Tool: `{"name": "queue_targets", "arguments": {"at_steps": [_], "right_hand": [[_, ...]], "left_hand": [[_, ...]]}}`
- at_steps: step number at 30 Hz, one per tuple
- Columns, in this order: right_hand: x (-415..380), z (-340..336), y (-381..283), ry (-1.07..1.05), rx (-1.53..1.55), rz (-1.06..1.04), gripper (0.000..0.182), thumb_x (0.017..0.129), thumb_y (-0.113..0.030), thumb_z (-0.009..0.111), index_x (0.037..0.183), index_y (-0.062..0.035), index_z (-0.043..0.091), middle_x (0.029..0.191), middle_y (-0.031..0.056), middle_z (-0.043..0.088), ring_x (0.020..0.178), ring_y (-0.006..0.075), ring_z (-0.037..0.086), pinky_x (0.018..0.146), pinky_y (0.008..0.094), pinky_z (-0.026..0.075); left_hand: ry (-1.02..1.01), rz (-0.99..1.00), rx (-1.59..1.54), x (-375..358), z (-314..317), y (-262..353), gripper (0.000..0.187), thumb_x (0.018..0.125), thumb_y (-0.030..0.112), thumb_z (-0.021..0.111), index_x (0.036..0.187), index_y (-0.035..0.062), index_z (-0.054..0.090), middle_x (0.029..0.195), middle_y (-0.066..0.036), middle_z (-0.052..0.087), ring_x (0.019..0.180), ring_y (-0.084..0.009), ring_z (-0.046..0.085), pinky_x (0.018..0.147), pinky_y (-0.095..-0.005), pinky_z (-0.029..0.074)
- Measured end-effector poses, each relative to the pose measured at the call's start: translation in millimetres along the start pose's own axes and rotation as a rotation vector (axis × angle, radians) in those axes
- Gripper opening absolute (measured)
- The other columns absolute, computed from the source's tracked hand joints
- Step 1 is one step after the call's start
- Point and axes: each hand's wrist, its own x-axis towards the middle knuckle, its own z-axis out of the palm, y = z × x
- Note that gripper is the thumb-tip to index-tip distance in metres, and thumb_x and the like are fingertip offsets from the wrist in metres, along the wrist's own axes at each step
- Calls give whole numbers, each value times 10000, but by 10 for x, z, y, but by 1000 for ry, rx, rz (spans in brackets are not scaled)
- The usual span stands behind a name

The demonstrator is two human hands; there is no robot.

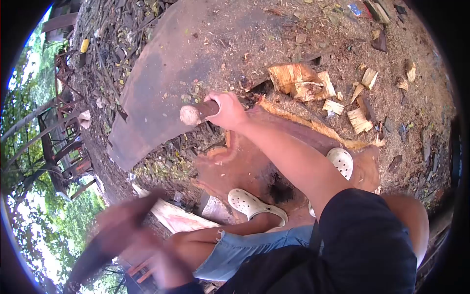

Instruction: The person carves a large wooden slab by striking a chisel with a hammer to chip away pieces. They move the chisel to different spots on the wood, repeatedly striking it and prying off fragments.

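Right hand (227,111) grips pale-ended, brown, cylindrical wood (191,115), seemingly for steadying; blurred left hand's (140,241) grip, I cannot tell.

Outdoors, daylight; brown dirt grnd (418,115), green trees (88,215) in bkgd.

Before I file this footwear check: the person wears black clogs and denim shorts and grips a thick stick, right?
The clogs are off-white, not black, as the head view shows; the denim shorts and gripped thick stick are right.
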Motion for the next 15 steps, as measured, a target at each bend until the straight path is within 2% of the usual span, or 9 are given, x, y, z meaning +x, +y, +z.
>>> {"name": "queue_targets", "arguments": {"at_steps": [2, 3, 4, 7, 8, 9, 10, 13, 15], "right_hand": [[-1, 21, 54, -3, 10, 40, 337, 608, -166, 747, 887, -37, 609, 811, 161, 640, 795, 312, 634, 730, 363, 490], [-84, 114, 67, -28, 2, 43, 336, 621, -198, 740, 893, -46, 613, 824, 163, 645, 817, 324, 629, 747, 377, 489], [-2, 80, 80, -13, -20, 30, 337, 635, -230, 733, 899, -56, 616, 838, 165, 649, 839, 336, 624, 764, 391, 488], [-6, 46, 75, 39, -46, -34, 310, 639, -201, 725, 891, -62, 609, 836, 164, 645, 841, 335, 624, 763, 391, 492], [-7, 50, 80, 57, -53, -52, 302, 640, -191, 722, 888, -64, 607, 836, 164, 644, 841, 335, 624, 762, 390, 493], [-6, 33, 41, 23, -32, 13, 294, 635, -174, 724, 881, -67, 605, 830, 159, 644, 829, 333, 626, 752, 396, 491], [-11, 40, 30, 4, -14, 6, 295, 633, -173, 726, 881, -67, 605, 827, 159, 644, 825, 333, 627, 748, 396, 491], [29, 32, 73, -57, 41, 22, 311, 630, -169, 731, 893, -63, 605, 813, 160, 643, 803, 330, 628, 734, 394, 492], [5, 68, 110, -68, 19, 39, 321, 632, -168, 732, 905, -58, 604, 811, 157, 645, 798, 323, 631, 729, 388, 494]], "left_hand": [[-670, -367, 71, -649, 641, -177, 286, 715, 184, 678, 859, -42, 576, 638, -72, 559, 498, -196, 507, 469, -307, 396], [-908, -620, -38, -626, 676, -1, 291, 699, 176, 692, 850, -44, 574, 625, -75, 563, 484, -211, 517, 452, -320, 400], [-953, -702, -73, -498, 623, 131, 297, 682, 167, 707, 841, -46, 572, 611, -77, 566, 470, -226, 527, 435, -332, 404], [-723, -522, 268, -104, 92, 304, 184, 705, 135, 562, 812, -14, 552, 625, -34, 501, 477, -117, 453, 435, -264, 371], [-591, -469, 254, 154, -181, 382, 388, 624, 111, 611, 980, -37, 565, 652, -54, 525, 548, -161, 528, 470, -241, 403], [-345, -381, 257, 319, -505, 284, 269, 693, 126, 562, 919, -19, 568, 632, -5, 463, 534, -91, 439, 471, -248, 359], [-208, -240, -127, 452, -739, 415, 265, 746, 174, 566, 936, -11, 580, 667, -17, 480, 617, -69, 444, 554, -212, 361], [128, 52, -284, 1095, -1164, 402, 220, 829, 218, 545, 902, 17, 597, 748, -51, 523, 664, -128, 494, 655, -240, 411], [215, 107, -251, 814, -746, 271, 210, 804, 196, 568, 889, 7, 600, 714, -56, 536, 628, -145, 507, 610, -255, 414]]}}
